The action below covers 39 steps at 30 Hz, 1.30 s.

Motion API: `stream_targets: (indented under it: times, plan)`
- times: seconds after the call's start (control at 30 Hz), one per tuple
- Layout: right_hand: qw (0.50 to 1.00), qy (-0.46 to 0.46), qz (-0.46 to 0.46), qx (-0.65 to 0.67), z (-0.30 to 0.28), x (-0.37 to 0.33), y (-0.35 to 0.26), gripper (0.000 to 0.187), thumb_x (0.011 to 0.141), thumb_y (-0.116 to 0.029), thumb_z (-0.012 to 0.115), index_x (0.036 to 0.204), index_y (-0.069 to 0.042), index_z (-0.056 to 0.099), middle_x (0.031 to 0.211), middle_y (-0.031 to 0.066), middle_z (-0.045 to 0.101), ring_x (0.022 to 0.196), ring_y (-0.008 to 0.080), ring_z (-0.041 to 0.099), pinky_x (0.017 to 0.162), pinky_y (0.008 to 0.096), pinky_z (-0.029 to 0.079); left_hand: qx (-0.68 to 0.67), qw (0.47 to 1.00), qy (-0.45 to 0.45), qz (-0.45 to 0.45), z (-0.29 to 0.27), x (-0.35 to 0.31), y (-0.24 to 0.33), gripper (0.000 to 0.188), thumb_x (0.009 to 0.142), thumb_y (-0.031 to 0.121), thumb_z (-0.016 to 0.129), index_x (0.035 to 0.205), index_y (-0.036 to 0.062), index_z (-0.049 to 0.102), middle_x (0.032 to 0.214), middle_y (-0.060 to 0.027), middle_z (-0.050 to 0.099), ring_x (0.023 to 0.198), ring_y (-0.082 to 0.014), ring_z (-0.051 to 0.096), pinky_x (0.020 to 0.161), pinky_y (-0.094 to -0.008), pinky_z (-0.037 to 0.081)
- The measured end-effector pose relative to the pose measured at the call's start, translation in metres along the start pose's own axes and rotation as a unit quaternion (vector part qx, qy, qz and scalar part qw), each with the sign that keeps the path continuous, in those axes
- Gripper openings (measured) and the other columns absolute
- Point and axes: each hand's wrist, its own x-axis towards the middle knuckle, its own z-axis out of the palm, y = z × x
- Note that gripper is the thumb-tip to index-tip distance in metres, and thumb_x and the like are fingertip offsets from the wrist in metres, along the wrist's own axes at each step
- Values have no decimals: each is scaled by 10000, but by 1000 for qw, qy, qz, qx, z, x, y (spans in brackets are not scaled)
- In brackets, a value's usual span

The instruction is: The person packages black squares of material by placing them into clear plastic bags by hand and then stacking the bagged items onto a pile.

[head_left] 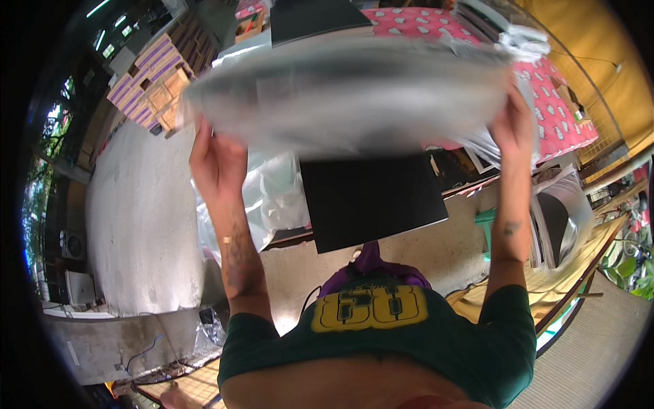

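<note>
A wide, clear plastic bag [368,88], smeared by motion, is stretched in the air between my two hands. My left hand [219,158] is closed on its near left end, and my right hand [512,126] grips the right end. Whether anything lies inside the bag cannot be made out. Below it, a flat black board [375,201] rests on the table, its near corner jutting toward my body. Beside that board, to the left, lies a pile of clear plastic bags [276,194]. A second black board [317,19] lies at the far side, partly hidden by the raised bag.
A pink patterned cloth [555,112] covers the table's right and far parts. Plastic-wrapped bundles [521,41] sit at the far right. Stacked cartons [160,75] stand on the floor at the left. By my right arm are a green stool [485,228] and wrapped sheets [562,215].
</note>
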Motion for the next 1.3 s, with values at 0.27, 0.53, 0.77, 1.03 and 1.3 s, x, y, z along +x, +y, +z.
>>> stream_targets:
  times: [0.27,0.53,0.77,1.03,1.3]
  plan:
    - [986,122,110,36,-77,87,82,206,932,-207,484,1077,-84,563,1021,47,635,1000,199,601,835,401,498,-15,972,232,-39,-144,95,-45,162,915,101,477,1028,16,556,986,-108,628,976,-247,598,894,-426,475]
    - [950,266,165,-15,-203,41,199,184,914,-247,516,1034,-117,566,841,27,565,858,181,549,854,363,441,176,919,343,-86,-249,46,-120,148,873,227,576,907,84,565,897,-61,528,858,-183,485,743,-352,422]
    - [895,175,-44,-408,-196,-33,192,322,909,-183,524,1179,-8,511,1056,48,567,970,158,516,885,257,375,701,677,154,165,-194,30,-143,203,832,216,657,852,49,543,726,25,417,683,-90,388,624,-241,326]
    - [835,408,-137,-344,-216,-32,-41,448,864,-378,604,1065,20,555,973,91,589,887,160,517,783,316,440,490,871,-6,-48,-54,126,-263,275,837,161,632,1067,42,541,844,2,552,721,-63,459,643,-209,367]
    - [780,424,23,-459,-287,-42,-126,536,883,-355,576,1205,57,460,1074,159,575,958,218,568,829,337,469,824,559,-63,-63,-44,194,-415,370,792,213,604,1129,76,532,888,-171,642,883,-314,621,739,-384,476]
